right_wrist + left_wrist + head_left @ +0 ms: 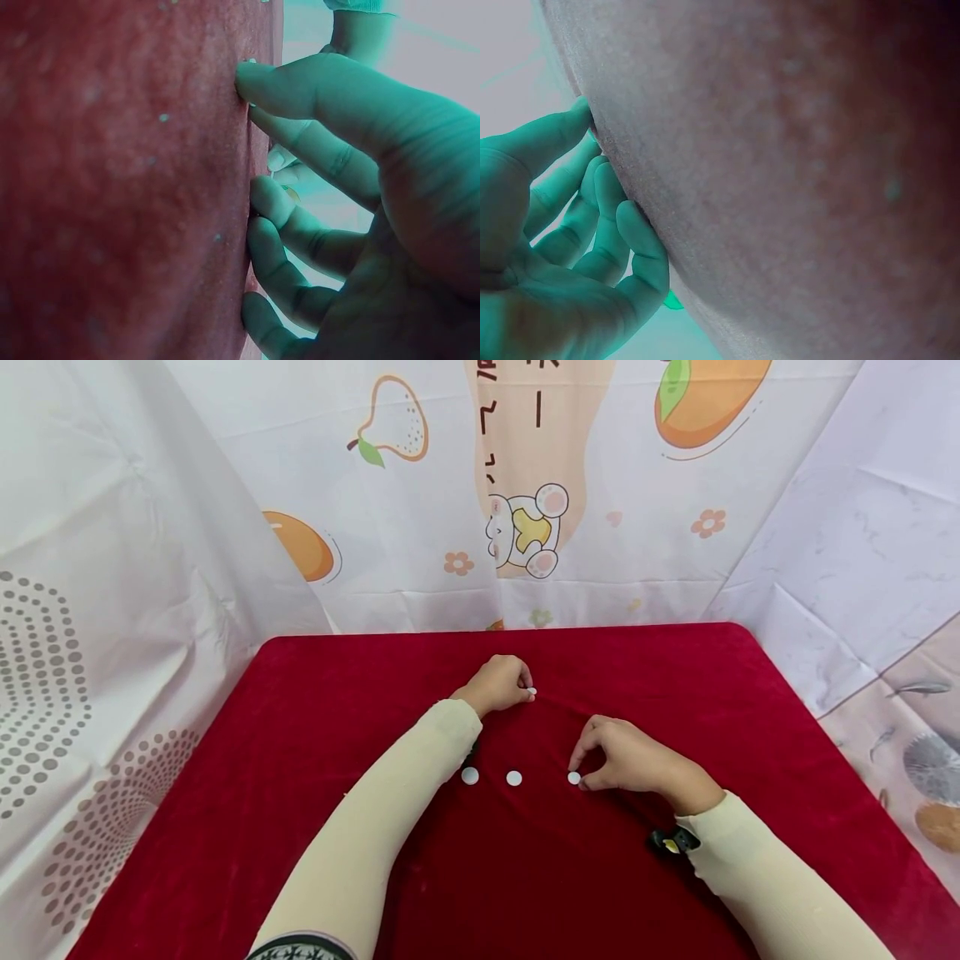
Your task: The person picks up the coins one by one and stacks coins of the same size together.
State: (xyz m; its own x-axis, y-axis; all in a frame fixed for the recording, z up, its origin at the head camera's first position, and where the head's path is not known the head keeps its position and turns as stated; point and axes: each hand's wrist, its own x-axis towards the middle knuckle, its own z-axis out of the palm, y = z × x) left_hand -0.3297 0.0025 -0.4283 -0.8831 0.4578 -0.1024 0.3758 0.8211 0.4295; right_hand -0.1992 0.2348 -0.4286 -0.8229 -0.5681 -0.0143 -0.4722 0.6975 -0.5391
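Observation:
Between thumb and fingers, my left hand (498,683) pinches a small white disc (532,691) toward the far side of the red cloth. Nearer and to the right, my right hand (630,756) has thumb and forefinger at the edges of another white disc (573,777), pinching it at the cloth. Two more white discs, a middle one (513,778) and a left one (470,776), lie flat in a row with it. In the left wrist view the left hand (570,247) hides its disc; the right wrist view shows the right hand's fingers (311,90) against the cloth.
A red velvety cloth (525,877) covers the table, with its far edge running in front of a printed white curtain (420,510). More pale curtain (112,527) hangs at the left side. A dark wrist strap (675,841) sits at the right cuff.

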